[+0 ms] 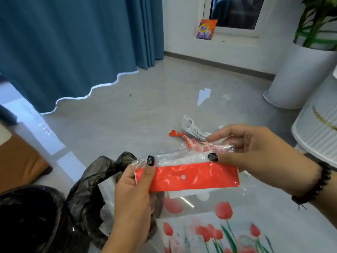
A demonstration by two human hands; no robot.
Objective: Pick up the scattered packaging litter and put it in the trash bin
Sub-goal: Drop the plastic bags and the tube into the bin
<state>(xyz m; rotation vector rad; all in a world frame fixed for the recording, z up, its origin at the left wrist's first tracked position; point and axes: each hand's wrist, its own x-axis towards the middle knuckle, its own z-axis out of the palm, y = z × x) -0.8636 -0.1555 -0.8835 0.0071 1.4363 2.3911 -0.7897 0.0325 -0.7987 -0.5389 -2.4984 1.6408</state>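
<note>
Both hands (182, 170) around red wrapper (187, 177)

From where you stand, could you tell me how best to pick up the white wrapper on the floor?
Pinch the white wrapper at its raised, curled upper end, coming from above. It lies crumpled on the floor, so that lifted fold gives fingers an edge; its lower end lies close to the red scrap.

Single view, head-mounted, wide-angle. It looks forward and steeply down over the grey floor (127, 110), from above and close behind the hands. Nearest the lens, at lower frame, is the red wrapper (187, 177). Beyond the wrapper the view reaches the blue curtain (73, 42) and a window (235, 11). Straight lines bow toward the frame edges.
</note>
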